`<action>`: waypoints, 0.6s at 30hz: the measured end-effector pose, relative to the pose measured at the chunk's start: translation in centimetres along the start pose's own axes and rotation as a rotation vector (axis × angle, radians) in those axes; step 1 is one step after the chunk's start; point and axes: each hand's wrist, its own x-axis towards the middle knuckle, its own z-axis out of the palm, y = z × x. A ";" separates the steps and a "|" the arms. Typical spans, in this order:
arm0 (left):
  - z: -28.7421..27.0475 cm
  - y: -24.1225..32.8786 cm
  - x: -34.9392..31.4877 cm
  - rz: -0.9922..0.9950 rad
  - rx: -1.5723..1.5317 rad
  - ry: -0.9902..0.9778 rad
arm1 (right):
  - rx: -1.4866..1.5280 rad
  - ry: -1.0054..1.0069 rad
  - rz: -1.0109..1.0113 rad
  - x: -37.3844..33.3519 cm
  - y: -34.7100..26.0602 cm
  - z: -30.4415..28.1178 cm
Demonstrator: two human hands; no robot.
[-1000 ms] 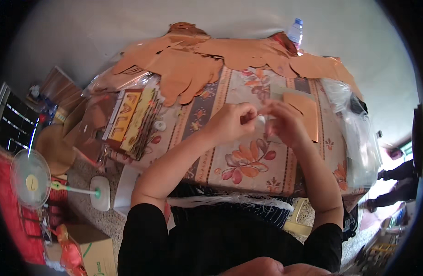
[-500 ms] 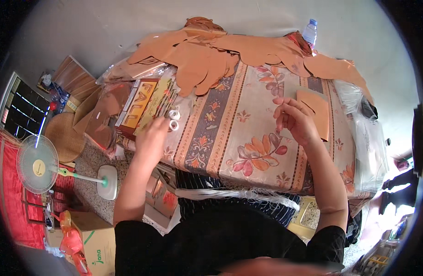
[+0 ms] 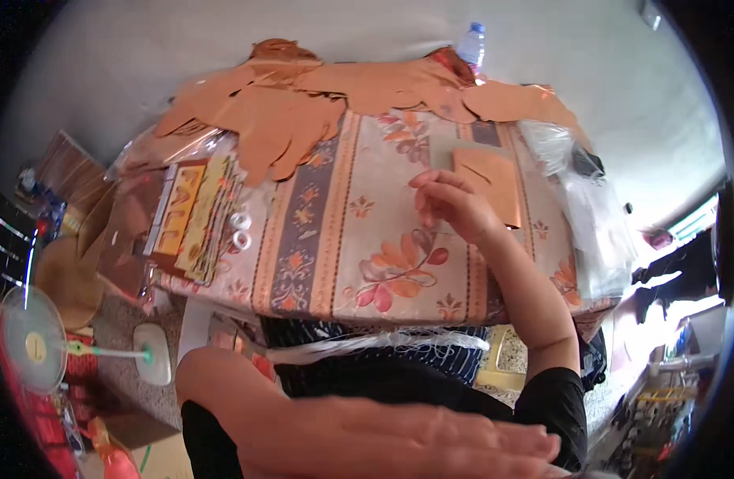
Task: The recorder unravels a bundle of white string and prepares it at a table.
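Observation:
Close to the camera, at the lower edge, my left hand point(image 3: 399, 439) stretches sideways across my body. Its fingers lie straight and side by side, slightly blurred, with nothing seen in them. Over the patterned tablecloth point(image 3: 383, 231), my right hand point(image 3: 455, 205) hovers with loosely bent fingers, some apart, and no object visible between them. Just beyond it lies a flat tan paper piece point(image 3: 495, 182) with a dark slit. Two white rings point(image 3: 240, 230) rest on the cloth beside a stack of colourful printed cards point(image 3: 193, 219) at the left.
Overlapping brown cut-out shapes point(image 3: 383, 86) spread along the table's far edge, near a plastic bottle point(image 3: 473, 52) with a blue cap. Clear plastic bags point(image 3: 594, 231) cover the right edge. White strings point(image 3: 383, 342) lie across my lap. A fan point(image 3: 33, 339) stands at left.
My left hand has moved from beside the cards and white rings back toward the camera. My right hand stays above the cloth. The whole view has shifted, so the table appears further left.

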 end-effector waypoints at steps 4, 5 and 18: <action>2.1 -0.9 0.1 0.056 0.052 0.077 | 0.023 -0.042 0.016 -0.1 0.4 -0.6; 2.7 -1.4 0.7 0.065 0.086 0.111 | 0.031 -0.054 0.003 0.2 0.4 -0.4; 1.4 -1.3 2.5 0.195 0.263 0.252 | -0.013 -0.027 0.016 0.0 0.4 -0.9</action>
